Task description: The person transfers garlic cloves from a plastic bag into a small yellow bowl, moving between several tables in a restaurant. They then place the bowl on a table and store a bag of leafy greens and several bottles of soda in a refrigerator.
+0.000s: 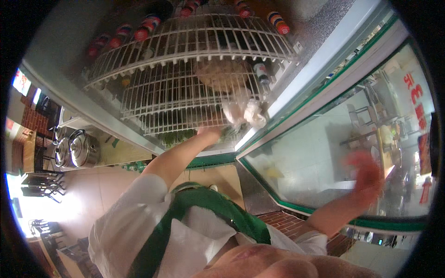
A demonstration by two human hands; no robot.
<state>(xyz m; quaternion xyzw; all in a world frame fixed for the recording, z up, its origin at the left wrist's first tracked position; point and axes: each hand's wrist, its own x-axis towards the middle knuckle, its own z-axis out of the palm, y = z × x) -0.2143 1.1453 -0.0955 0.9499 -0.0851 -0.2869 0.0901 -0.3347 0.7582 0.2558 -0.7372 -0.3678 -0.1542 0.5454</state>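
Observation:
My left hand (209, 133) reaches in low under the white wire shelves (174, 104) of an upright display fridge. Its fingers are mostly hidden behind the wires, so what it touches does not show. Close by lie green leafy vegetables (179, 137) at the bottom. To the right of that hand, knotted white plastic bags (255, 114) stick out at the shelf front. My right hand (366, 173) is blurred in front of the fridge's glass door (306, 149), which stands swung out to the right. Whether it touches the glass or holds anything cannot be made out.
Red-capped bottles (278, 22) stand on the upper shelf. Behind the wires are a large pale bundle (222, 74) and a dark bottle with a white label (260, 71). At left, lidded steel pots (83, 147) sit on a counter (118, 149); chairs (43, 186) stand beyond.

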